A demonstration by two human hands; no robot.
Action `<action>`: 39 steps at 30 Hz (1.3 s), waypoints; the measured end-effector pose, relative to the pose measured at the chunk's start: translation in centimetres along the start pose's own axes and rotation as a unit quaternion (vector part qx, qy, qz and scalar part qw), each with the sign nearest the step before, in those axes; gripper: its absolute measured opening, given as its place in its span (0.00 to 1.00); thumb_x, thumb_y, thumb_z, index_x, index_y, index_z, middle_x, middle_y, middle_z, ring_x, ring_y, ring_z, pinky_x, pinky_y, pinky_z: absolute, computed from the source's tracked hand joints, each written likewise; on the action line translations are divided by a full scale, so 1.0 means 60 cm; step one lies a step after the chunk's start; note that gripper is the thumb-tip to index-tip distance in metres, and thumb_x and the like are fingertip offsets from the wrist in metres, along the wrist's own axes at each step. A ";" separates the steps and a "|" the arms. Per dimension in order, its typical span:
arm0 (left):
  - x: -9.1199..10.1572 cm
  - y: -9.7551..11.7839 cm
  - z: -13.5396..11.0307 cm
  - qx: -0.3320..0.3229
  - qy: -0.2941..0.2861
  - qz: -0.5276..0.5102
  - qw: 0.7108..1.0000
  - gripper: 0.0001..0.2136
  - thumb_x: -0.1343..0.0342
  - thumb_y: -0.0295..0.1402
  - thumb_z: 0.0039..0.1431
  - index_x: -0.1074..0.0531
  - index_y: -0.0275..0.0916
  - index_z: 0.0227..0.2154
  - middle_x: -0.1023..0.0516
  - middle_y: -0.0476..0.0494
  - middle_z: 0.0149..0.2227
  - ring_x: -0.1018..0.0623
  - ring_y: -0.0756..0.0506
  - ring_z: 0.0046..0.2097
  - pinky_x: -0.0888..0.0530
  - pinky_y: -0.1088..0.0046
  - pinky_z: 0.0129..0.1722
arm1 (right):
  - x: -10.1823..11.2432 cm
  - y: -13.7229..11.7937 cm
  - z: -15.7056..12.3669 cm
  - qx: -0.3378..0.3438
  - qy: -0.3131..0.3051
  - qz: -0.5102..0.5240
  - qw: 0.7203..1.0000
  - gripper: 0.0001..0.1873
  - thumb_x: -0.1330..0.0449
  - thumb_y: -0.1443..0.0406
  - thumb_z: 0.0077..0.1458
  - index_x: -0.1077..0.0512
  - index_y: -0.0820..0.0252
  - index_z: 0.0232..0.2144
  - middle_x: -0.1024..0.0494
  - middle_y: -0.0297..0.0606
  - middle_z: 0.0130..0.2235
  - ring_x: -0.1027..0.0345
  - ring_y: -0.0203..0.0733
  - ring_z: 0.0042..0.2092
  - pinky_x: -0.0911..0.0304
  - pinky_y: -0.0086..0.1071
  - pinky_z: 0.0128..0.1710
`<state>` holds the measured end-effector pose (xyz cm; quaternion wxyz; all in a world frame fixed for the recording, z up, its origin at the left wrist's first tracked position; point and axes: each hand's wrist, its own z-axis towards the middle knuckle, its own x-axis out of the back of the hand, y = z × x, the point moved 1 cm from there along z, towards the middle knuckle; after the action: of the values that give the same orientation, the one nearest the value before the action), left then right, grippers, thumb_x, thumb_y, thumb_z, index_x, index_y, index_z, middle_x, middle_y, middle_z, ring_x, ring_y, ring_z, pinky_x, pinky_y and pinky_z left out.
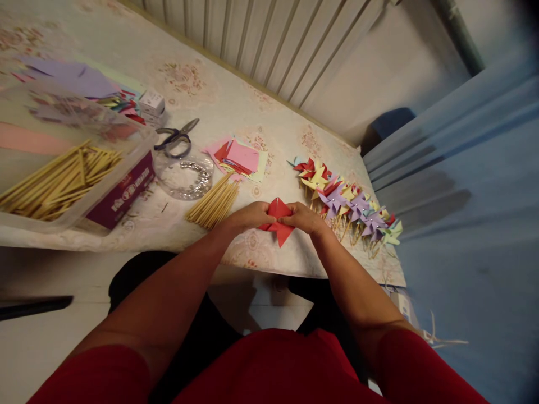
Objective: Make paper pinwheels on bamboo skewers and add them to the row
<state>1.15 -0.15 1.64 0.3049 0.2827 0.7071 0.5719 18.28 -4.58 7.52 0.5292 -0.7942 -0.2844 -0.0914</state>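
Between my two hands is a piece of red paper [279,209], partly folded, with one point up and another pointing down toward the table edge. My left hand [255,215] grips its left side, thumb on top. On the right side my right hand [305,217] pinches it the same way. The fingers beneath the paper are hidden. Just left of my left hand lies a fanned bundle of thin wooden sticks [214,202]. To the right of my right hand lies a row of finished paper pinwheels [334,200] on sticks, in several colours.
A stack of square coloured papers [242,157] lies behind the sticks. Left of it are scissors [177,138], a clear dish [184,178] with small shiny pieces, and a plastic bin [50,221] of sticks. Small white boxes [151,104] stand behind. A blue curtain [458,196] hangs at right.
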 end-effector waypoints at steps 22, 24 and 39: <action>-0.025 -0.014 0.008 -0.045 0.111 -0.297 0.948 0.15 0.33 0.35 0.45 0.23 0.33 0.36 0.20 0.44 0.29 0.23 0.46 0.30 0.27 0.70 0.35 | -0.065 0.022 0.039 0.021 0.301 0.282 0.911 0.11 0.34 0.62 0.36 0.26 0.61 0.26 0.22 0.31 0.25 0.32 0.36 0.26 0.36 0.30 0.30; -0.025 -0.014 0.008 -0.044 0.128 -0.295 0.946 0.14 0.34 0.35 0.45 0.23 0.34 0.36 0.19 0.44 0.29 0.22 0.45 0.31 0.26 0.69 0.36 | -0.068 0.018 0.038 0.022 0.301 0.284 0.910 0.11 0.34 0.61 0.36 0.26 0.61 0.25 0.22 0.32 0.25 0.32 0.36 0.26 0.36 0.30 0.30; -0.023 -0.006 0.005 -0.041 0.146 -0.332 0.931 0.12 0.35 0.32 0.44 0.24 0.35 0.34 0.20 0.46 0.27 0.21 0.44 0.32 0.26 0.69 0.36 | -0.076 0.007 0.036 0.017 0.271 0.335 0.902 0.14 0.32 0.61 0.34 0.26 0.60 0.27 0.21 0.32 0.27 0.29 0.38 0.29 0.33 0.32 0.34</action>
<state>2.24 -1.05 1.39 0.3823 -0.0670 0.7730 0.5018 14.44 -4.38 4.25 0.5987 -0.7780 0.1513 -0.1159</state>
